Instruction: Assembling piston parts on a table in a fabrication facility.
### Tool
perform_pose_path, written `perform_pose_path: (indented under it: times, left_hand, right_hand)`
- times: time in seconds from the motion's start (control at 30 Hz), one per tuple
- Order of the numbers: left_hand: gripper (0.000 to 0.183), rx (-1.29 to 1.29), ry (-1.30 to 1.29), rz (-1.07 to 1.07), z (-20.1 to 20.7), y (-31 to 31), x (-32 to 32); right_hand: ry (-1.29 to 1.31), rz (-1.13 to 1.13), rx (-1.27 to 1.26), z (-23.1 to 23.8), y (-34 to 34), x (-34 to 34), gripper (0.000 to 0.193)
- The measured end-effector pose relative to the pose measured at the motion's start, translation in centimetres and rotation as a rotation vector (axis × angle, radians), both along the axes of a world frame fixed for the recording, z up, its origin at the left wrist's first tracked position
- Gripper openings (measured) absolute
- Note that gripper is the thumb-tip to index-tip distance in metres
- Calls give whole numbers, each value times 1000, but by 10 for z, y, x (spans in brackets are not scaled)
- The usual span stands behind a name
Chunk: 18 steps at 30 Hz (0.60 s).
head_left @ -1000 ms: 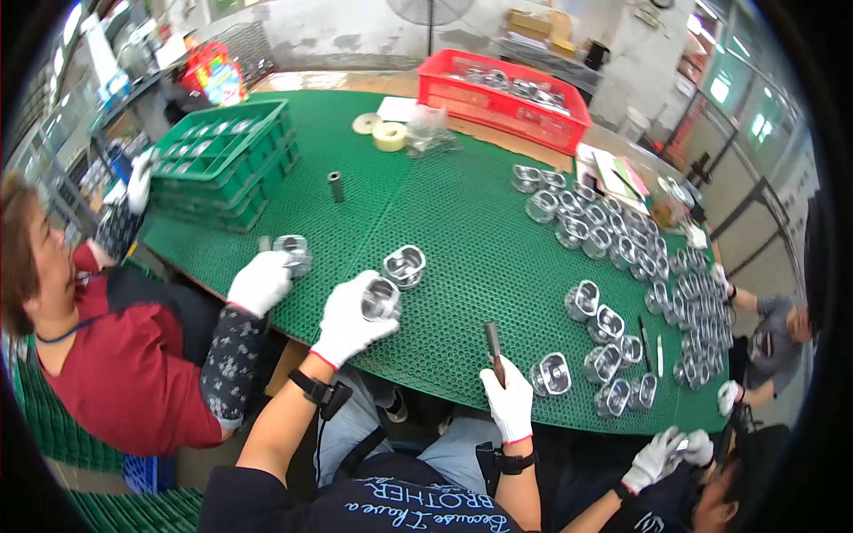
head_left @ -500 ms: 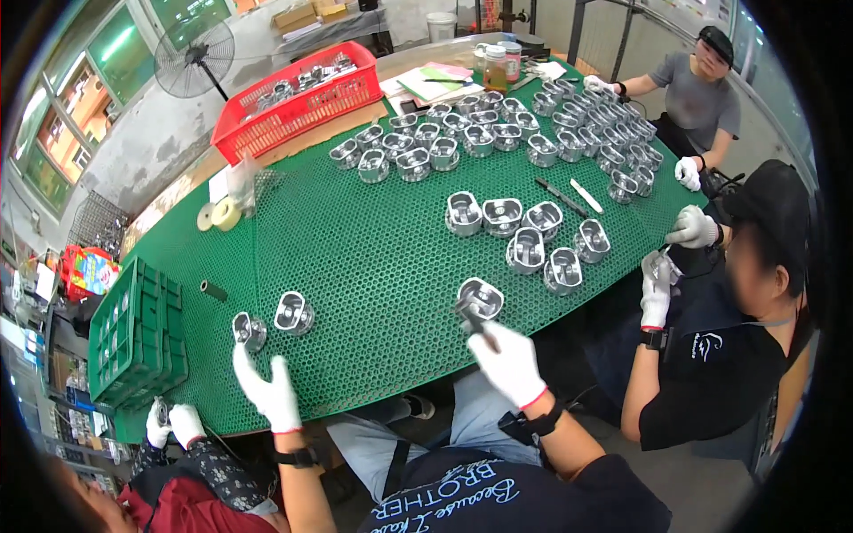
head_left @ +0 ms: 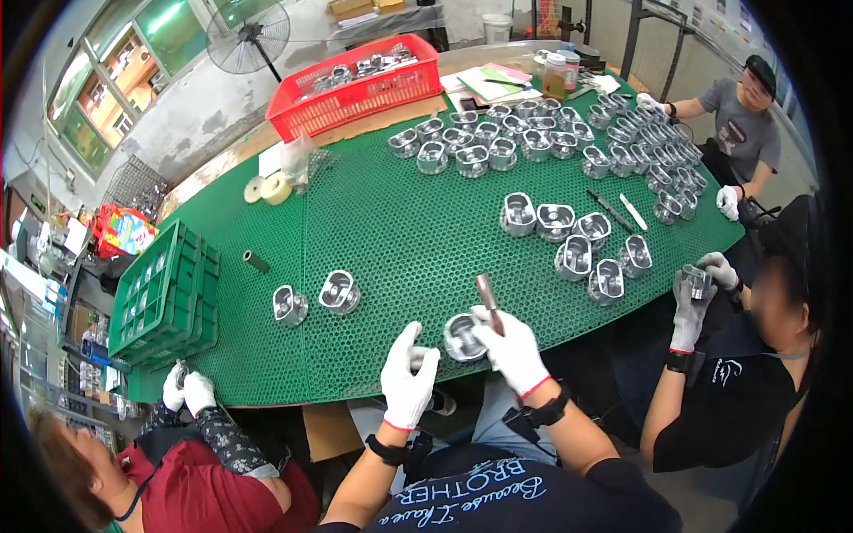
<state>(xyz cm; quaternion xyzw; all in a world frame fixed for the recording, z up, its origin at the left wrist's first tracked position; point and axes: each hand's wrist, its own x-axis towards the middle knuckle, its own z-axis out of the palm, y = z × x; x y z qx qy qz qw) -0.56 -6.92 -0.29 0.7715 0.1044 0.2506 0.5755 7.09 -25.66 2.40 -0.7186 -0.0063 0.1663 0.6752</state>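
A silver engine piston (head_left: 461,338) is near the front edge of the green mat (head_left: 373,258). Gloved in white, my right hand (head_left: 517,354) is closed around a short tool (head_left: 488,298) with a metallic upper end; its exact kind is unclear. Fingers of that hand touch or overlap the piston's right side. My left hand (head_left: 409,382), also gloved, is left of this piston, thumb and fingers apart, holding nothing. Farther left, two pistons (head_left: 339,291) stand side by side. A loose group of several pistons (head_left: 577,256) is to the right.
Many pistons (head_left: 536,144) fill the table's far right. A red basket (head_left: 355,99) of metal parts is at the back. Green crates (head_left: 191,293) stand left, near a dark small cylinder (head_left: 256,261). Co-workers' gloved hands (head_left: 689,315) are at the right edge and left (head_left: 197,391).
My left hand has moved right, away from the left pair of pistons and toward the near piston. The tool in my right hand now points upward. The view has shifted.
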Motion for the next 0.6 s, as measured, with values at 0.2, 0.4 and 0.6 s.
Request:
perform_pose_path:
  times: [0.2,0.4,0.6]
  left_hand:
    - [59,-254,120,60,-8,50,3]
    - [43,22,80,52,-10,47,11]
    - [40,42,38,160,-16,55,10]
  right_hand:
    - [196,310,248,-5,71,-26,45]
    - [307,309,323,2,43,-18,41]
    - [-544,162,-568,-4,-6,-29,39]
